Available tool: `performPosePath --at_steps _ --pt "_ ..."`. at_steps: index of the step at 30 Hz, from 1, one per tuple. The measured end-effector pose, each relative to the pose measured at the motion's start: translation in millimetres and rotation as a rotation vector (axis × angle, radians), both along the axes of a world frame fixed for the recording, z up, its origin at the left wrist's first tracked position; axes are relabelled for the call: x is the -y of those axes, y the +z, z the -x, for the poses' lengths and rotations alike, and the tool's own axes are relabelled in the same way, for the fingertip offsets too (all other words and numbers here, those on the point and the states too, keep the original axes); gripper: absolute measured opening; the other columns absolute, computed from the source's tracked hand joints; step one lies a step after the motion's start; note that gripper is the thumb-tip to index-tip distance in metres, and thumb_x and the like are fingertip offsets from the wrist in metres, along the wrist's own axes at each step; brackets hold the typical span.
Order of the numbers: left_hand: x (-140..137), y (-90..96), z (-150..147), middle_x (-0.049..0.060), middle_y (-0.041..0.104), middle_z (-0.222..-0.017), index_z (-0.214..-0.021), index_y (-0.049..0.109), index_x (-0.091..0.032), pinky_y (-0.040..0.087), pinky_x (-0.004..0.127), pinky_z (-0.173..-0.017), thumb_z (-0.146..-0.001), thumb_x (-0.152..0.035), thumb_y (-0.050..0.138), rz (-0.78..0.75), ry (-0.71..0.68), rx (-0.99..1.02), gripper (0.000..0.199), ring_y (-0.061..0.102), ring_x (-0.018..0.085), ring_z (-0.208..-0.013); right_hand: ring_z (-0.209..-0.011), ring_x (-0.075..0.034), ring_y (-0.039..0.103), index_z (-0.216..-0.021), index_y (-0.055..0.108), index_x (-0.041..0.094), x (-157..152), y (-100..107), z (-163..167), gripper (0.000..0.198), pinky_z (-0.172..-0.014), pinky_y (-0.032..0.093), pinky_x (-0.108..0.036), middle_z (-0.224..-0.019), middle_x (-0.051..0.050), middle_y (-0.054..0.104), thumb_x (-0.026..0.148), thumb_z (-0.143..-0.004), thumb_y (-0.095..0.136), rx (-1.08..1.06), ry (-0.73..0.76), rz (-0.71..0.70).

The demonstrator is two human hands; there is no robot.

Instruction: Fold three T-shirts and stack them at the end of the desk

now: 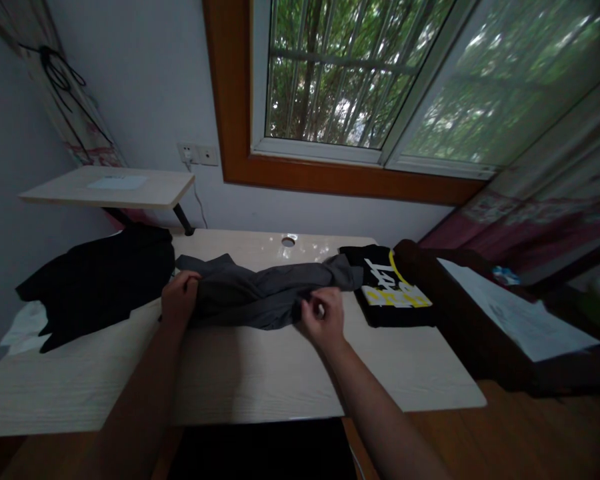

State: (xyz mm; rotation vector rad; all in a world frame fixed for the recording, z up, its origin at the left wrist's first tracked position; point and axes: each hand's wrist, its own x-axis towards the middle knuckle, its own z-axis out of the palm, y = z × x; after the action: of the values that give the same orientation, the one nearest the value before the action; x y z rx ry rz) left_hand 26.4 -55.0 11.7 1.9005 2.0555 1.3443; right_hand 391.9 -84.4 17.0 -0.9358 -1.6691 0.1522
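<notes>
A dark grey garment (260, 287) lies bunched lengthwise across the middle of the desk; its exact kind I cannot tell. My left hand (179, 299) is closed on its left end. Pinched between thumb and fingertips of my right hand (325, 315) is the near edge toward the right end. The garment's right tip reaches a black folded T-shirt (390, 287) with white and yellow print. On the left, close to my left hand, lies a spread black garment (105, 280).
A white cloth or paper (25, 327) shows under the black garment's left end. A raised shelf (150, 187) with a paper sheet stands at the back left of the desk (260, 380). Right of the desk, a large white sheet (520, 313) lies on a dark brown surface. Behind is a window (350, 87).
</notes>
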Motion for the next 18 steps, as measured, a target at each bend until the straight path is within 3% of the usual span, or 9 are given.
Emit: performPosePath --at_steps 3,5,10,15,18 --pt "0 1.6 -1 0.005 0.07 -0.09 -0.084 0.071 -0.02 0.049 0.034 -0.089 -0.089 -0.028 0.043 -0.029 -0.023 -0.013 0.03 0.065 0.022 -0.091 -0.079 -0.015 0.062 -0.131 0.054 0.029 10 5 16 0.046 -0.065 0.055 -0.028 -0.118 -0.009 0.06 0.03 -0.088 0.07 0.396 0.294 -0.007" --pt "0 2.3 -2 0.007 0.07 -0.095 -0.091 0.074 -0.02 0.049 0.035 -0.092 -0.09 -0.029 0.043 -0.048 -0.027 -0.013 0.032 0.065 0.023 -0.095 -0.089 -0.017 0.066 -0.139 0.052 0.031 11 5 24 0.051 -0.069 0.057 -0.028 -0.134 -0.011 0.056 0.033 -0.09 0.067 0.59 0.341 0.054" --pt "-1 4.7 -4 0.007 0.071 -0.118 -0.11 0.074 -0.02 0.045 0.04 -0.106 -0.088 -0.029 0.044 0.028 -0.163 0.05 0.038 0.064 0.024 -0.113 -0.092 -0.019 0.067 -0.125 0.064 0.027 4 -4 29 0.034 -0.078 0.058 -0.03 -0.117 -0.007 0.063 0.019 -0.092 0.06 0.726 0.235 0.152" --pt "4 14.2 -9 0.006 0.075 -0.116 -0.109 0.075 -0.021 0.047 0.044 -0.105 -0.085 -0.041 0.054 0.376 -0.358 0.32 0.037 0.065 0.028 -0.113 -0.107 -0.023 0.064 -0.117 0.066 0.022 -9 -10 21 0.03 -0.095 0.055 -0.038 -0.117 -0.01 0.064 0.012 -0.09 0.057 0.64 0.118 0.229" --pt "15 17.1 -18 0.007 0.075 -0.115 -0.11 0.075 -0.021 0.055 0.04 -0.091 -0.081 -0.044 0.064 0.622 -0.521 0.544 0.038 0.069 0.028 -0.102 -0.119 -0.026 0.06 -0.121 0.066 0.02 -17 -14 14 0.033 -0.112 0.044 -0.047 -0.123 -0.012 0.065 0.011 -0.092 0.053 0.586 0.009 0.254"
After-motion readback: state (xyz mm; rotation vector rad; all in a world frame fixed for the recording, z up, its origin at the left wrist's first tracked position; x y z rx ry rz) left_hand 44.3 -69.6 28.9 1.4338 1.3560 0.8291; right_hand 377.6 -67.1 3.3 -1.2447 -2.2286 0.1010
